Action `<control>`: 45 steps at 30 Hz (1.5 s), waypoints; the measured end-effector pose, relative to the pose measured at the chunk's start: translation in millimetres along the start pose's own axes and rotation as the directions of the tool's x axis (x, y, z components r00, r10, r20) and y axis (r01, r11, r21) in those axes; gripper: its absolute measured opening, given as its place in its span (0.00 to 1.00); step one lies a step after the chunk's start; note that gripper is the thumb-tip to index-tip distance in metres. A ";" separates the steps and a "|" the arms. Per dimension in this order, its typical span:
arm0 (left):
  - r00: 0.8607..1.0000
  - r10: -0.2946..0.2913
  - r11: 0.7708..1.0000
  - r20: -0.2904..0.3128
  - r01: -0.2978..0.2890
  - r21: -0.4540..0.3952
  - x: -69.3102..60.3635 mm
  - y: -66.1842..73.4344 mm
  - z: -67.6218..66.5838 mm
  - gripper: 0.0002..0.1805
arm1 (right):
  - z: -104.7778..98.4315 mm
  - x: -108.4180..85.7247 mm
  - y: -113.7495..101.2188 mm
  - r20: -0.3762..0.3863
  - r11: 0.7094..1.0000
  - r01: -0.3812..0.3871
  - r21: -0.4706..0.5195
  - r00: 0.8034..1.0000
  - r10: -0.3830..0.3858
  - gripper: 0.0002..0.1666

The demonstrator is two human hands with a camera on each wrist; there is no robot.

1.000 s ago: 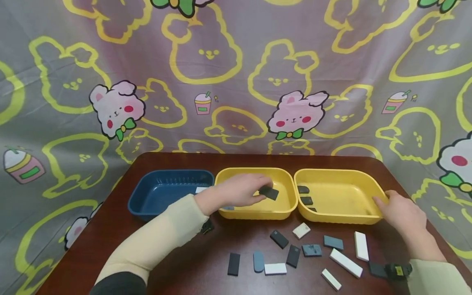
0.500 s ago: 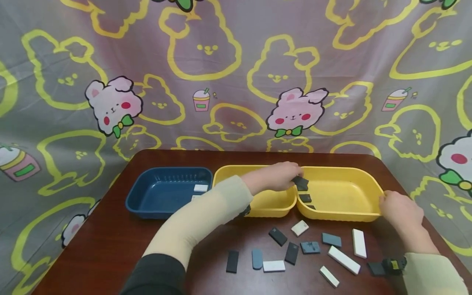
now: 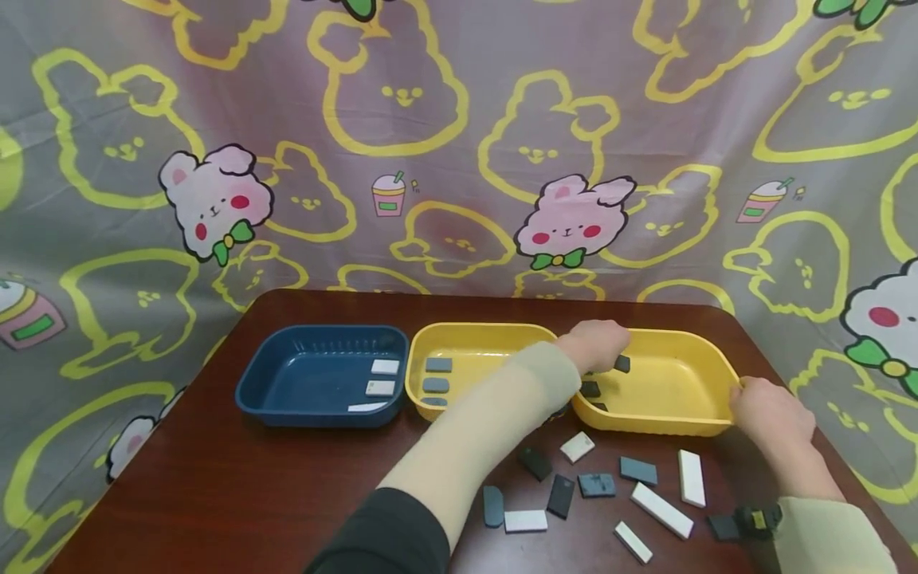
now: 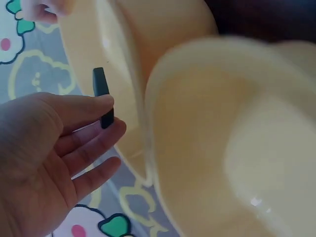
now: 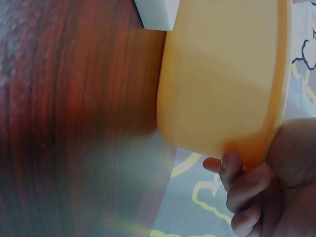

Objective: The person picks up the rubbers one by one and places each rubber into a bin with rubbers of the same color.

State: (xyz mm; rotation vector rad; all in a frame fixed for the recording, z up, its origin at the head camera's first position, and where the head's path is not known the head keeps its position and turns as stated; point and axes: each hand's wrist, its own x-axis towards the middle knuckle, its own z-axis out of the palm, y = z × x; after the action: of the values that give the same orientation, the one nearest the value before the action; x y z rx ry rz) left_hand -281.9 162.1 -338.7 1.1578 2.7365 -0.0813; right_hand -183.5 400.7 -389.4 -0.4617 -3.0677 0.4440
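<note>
My left hand (image 3: 598, 343) reaches over the left end of the right-hand yellow bin (image 3: 667, 399). Between thumb and fingertips it pinches a flat black block (image 4: 102, 94), held above the bin floor. Dark blocks (image 3: 590, 389) lie along that bin's left wall, partly hidden by my left arm and hand. At the bin's right end, my right hand (image 3: 774, 414) grips the rim, its curled fingers (image 5: 242, 187) pressed to the outer wall in the right wrist view.
A middle yellow bin (image 3: 495, 328) holds grey-blue blocks (image 3: 439, 364). The blue bin (image 3: 251, 391) at the left holds white blocks (image 3: 380, 388). Several loose white, black and grey-blue blocks (image 3: 526, 521) lie on the front of the brown table (image 3: 179, 486). A patterned cloth (image 3: 430, 104) hangs behind.
My left hand has carried the black block rightward from above the middle yellow bin to the right-hand yellow bin. My right hand keeps its place on the rim.
</note>
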 end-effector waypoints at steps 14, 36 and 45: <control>0.998 -0.042 0.997 -0.037 0.045 0.070 30.8 9.5 22.5 0.08 | 4.7 -0.1 2.2 -0.019 1.000 -0.006 0.003 1.000 0.006 0.18; 0.987 -0.157 0.962 -0.021 0.157 0.222 38.9 15.9 32.2 0.09 | 3.8 -0.1 -2.1 -0.019 0.999 -0.036 -0.011 0.999 0.036 0.17; 0.982 -0.189 0.959 -0.004 0.185 0.215 51.1 16.8 42.0 0.10 | 3.7 -1.1 -4.4 -0.023 0.999 -0.041 -0.003 0.999 0.041 0.17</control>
State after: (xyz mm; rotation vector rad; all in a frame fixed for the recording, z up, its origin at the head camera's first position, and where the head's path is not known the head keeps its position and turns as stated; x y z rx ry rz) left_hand -299.3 205.1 -388.8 0.9344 2.8705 -0.4178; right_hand -183.8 395.3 -391.7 -0.5276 -3.0425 0.4320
